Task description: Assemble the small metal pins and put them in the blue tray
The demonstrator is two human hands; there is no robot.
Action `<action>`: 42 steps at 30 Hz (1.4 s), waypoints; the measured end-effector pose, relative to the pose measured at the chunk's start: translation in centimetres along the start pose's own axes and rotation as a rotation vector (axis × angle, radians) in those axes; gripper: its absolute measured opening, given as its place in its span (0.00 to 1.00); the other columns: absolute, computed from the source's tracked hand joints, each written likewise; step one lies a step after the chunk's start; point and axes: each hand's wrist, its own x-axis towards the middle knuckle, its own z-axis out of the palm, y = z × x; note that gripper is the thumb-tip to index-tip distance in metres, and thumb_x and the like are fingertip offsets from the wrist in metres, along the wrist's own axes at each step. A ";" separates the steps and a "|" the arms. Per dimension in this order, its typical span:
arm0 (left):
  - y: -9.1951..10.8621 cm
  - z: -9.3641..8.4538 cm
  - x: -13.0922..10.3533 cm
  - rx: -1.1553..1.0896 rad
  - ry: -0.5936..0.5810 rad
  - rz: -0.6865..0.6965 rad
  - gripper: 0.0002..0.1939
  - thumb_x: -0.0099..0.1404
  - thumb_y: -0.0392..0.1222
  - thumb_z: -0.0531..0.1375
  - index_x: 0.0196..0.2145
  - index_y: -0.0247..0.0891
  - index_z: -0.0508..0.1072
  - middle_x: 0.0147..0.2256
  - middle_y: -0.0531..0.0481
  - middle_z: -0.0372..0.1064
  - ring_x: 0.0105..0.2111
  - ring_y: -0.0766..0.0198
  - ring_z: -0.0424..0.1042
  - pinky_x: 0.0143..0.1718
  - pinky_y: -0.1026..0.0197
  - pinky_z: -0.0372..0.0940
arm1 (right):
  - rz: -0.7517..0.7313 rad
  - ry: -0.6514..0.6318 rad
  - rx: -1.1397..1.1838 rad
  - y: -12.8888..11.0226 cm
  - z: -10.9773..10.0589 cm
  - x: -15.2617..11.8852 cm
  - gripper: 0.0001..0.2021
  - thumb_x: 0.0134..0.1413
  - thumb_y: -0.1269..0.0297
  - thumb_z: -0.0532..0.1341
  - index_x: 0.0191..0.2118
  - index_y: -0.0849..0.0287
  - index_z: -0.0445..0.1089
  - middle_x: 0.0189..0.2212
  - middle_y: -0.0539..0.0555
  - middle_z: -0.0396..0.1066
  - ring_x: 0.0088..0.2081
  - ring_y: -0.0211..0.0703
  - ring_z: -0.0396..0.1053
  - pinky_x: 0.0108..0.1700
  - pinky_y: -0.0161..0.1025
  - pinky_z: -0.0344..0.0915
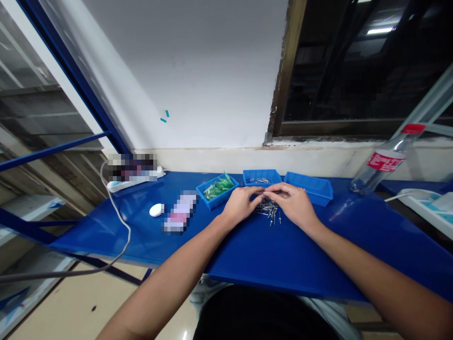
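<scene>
Metal pins (272,212) lie heaped on the worktop (255,257); left of them, a green-packet bin (211,205); beyond, a middle bin (262,174) and right bin (320,197). Left hand (240,204) and right hand (292,202) partly hide them, any grasp unclear.

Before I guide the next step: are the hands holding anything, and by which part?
Cannot be told: the fingertips of the left hand and right hand meet above the metal pins, hiding anything pinched there.
</scene>
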 end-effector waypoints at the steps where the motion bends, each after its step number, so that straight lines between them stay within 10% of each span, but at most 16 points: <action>1: 0.1 -0.1 0.0 -0.016 0.006 -0.006 0.15 0.73 0.45 0.59 0.51 0.39 0.80 0.50 0.44 0.80 0.50 0.53 0.79 0.55 0.53 0.71 | -0.021 0.012 -0.025 -0.1 -0.1 0.0 0.12 0.59 0.50 0.68 0.37 0.53 0.81 0.39 0.56 0.80 0.41 0.53 0.78 0.46 0.51 0.76; 11: 0.5 -0.3 0.2 -0.337 0.021 -0.154 0.13 0.67 0.38 0.62 0.48 0.36 0.80 0.42 0.44 0.82 0.40 0.57 0.82 0.42 0.59 0.76 | 0.070 0.000 0.095 0.0 0.3 -0.2 0.13 0.54 0.50 0.71 0.38 0.55 0.81 0.39 0.57 0.82 0.39 0.54 0.80 0.47 0.52 0.78; 21: 0.2 -0.3 0.6 -0.747 0.063 -0.331 0.18 0.62 0.35 0.68 0.50 0.31 0.76 0.42 0.39 0.80 0.40 0.60 0.81 0.47 0.58 0.75 | -0.207 -0.051 -0.206 -1.0 -0.4 -0.2 0.09 0.64 0.56 0.62 0.42 0.51 0.79 0.41 0.55 0.80 0.39 0.52 0.78 0.47 0.52 0.76; 33: 0.9 -0.9 0.2 -0.422 -0.068 -0.292 0.23 0.64 0.59 0.66 0.41 0.35 0.83 0.31 0.46 0.81 0.32 0.57 0.80 0.36 0.61 0.72 | -0.161 -0.038 -0.208 -1.0 -0.4 -0.1 0.04 0.60 0.64 0.63 0.39 0.54 0.75 0.37 0.54 0.74 0.34 0.45 0.72 0.37 0.43 0.72; 42: -0.1 -0.3 0.1 -0.424 -0.072 -0.297 0.15 0.64 0.47 0.67 0.45 0.36 0.83 0.41 0.45 0.83 0.43 0.54 0.82 0.46 0.58 0.76 | -0.206 -0.103 -0.208 -0.4 -0.2 -0.1 0.06 0.61 0.66 0.61 0.41 0.54 0.75 0.43 0.54 0.77 0.39 0.46 0.76 0.44 0.45 0.74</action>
